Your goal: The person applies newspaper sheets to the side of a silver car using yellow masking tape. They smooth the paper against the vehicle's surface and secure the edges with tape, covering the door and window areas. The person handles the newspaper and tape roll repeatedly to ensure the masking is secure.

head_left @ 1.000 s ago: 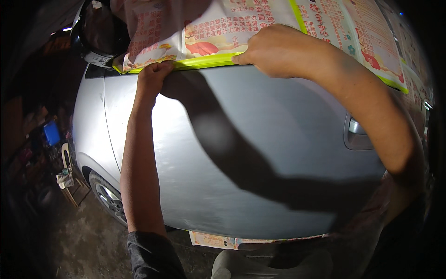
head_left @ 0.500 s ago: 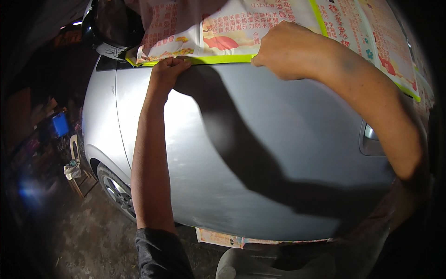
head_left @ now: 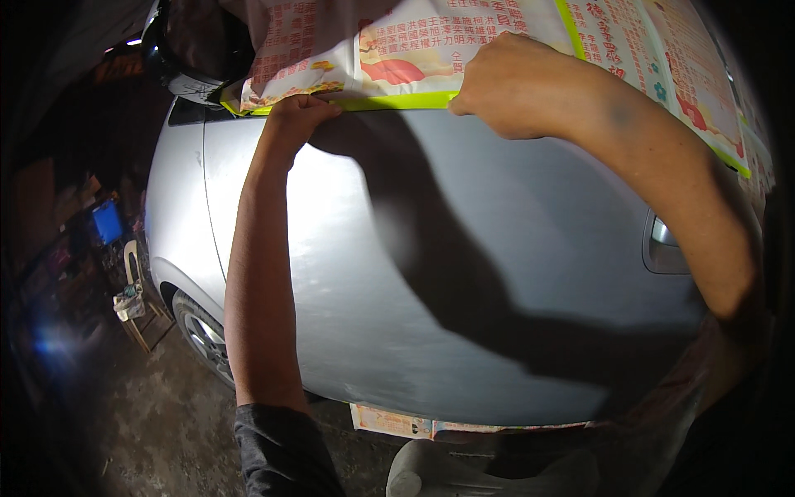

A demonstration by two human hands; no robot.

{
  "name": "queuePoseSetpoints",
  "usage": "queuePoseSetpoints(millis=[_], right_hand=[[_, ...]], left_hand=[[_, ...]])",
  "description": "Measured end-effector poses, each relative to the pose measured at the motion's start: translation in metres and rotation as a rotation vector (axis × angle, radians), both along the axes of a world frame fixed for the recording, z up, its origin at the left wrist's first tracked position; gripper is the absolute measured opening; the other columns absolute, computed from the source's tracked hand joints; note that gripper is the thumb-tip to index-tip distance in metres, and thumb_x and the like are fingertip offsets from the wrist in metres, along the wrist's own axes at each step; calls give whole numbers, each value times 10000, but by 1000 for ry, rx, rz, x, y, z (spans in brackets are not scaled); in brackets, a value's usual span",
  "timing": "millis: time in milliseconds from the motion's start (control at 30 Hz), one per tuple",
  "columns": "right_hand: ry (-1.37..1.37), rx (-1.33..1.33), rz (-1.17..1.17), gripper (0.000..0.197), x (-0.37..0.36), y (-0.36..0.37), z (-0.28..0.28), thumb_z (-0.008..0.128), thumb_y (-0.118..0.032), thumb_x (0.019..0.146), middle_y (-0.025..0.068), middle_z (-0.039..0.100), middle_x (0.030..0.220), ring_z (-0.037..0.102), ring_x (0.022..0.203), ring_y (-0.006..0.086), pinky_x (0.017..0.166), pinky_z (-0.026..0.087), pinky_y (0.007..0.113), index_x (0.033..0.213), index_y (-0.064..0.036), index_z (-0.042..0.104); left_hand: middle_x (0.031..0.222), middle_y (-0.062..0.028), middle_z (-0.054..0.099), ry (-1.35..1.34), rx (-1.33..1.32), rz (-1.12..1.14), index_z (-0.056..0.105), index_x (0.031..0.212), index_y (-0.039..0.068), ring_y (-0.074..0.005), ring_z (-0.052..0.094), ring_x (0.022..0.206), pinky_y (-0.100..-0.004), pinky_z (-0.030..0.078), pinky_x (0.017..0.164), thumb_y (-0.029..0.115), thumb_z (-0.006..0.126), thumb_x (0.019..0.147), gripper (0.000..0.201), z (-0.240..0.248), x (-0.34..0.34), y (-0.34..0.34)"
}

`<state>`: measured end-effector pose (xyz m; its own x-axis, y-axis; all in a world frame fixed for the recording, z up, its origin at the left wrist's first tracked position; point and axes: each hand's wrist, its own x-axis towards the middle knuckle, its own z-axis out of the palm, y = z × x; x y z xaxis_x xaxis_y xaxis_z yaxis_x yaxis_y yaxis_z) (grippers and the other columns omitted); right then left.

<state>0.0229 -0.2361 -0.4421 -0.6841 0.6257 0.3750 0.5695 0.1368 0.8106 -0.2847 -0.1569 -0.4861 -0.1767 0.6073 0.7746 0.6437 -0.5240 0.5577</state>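
A yellow-green strip of masking tape [head_left: 396, 101] runs along the lower edge of a printed paper sheet [head_left: 406, 62], at the top of a silver-grey car door [head_left: 513, 240]. My left hand [head_left: 296, 120] is at the strip's left part, thumb and fingers pinched together on it. Farther right, my right hand [head_left: 507, 89] is curled closed, its thumb side on the tape and its back over the paper. Its fingertips are hidden behind the hand. Between my two hands the strip lies stretched straight.
A dark side mirror [head_left: 195, 50] juts out at the upper left. The door handle [head_left: 662, 234] is by my right forearm. A front wheel [head_left: 203, 331], a pale chair [head_left: 134, 290] and a blue container [head_left: 108, 222] are at the left. More paper [head_left: 389, 421] hangs below the door.
My left forearm has shifted slightly left, and its hand has moved a little up and left along the tape. The right hand stays nearly in place.
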Motion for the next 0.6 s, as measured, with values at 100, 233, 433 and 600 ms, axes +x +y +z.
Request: queuePoseSetpoints(millis=[100,233,433,600], right_hand=[[-2,10,-12,473,-2,-7,-2,556,7,837,159,732,907,728,885,339,806,593,468,1208,-199,762],[7,23,48,491,1,-10,-4,553,8,840,156,738,908,727,878,335,807,592,461,1230,-207,762],[-6,24,90,517,0,-8,-1,544,10,853,149,747,920,727,880,330,808,591,463,1261,-227,755],[-25,36,50,505,1,-2,0,542,7,857,137,748,909,729,888,325,803,593,461,1247,-229,761]], left_hand=[[865,-64,732,55,29,48,750,985,1,-121,658,800,-247,503,779,281,821,868,312,1,-1,2],[822,-88,713,179,157,91,763,929,24,-140,632,733,-292,522,698,257,844,833,266,3,-8,14],[908,-118,733,418,39,308,732,1013,19,-190,687,785,-346,556,713,339,894,785,425,28,-16,3],[1385,-187,569,526,365,726,551,1387,96,-358,547,1262,-514,503,1002,454,945,685,881,19,5,1]])
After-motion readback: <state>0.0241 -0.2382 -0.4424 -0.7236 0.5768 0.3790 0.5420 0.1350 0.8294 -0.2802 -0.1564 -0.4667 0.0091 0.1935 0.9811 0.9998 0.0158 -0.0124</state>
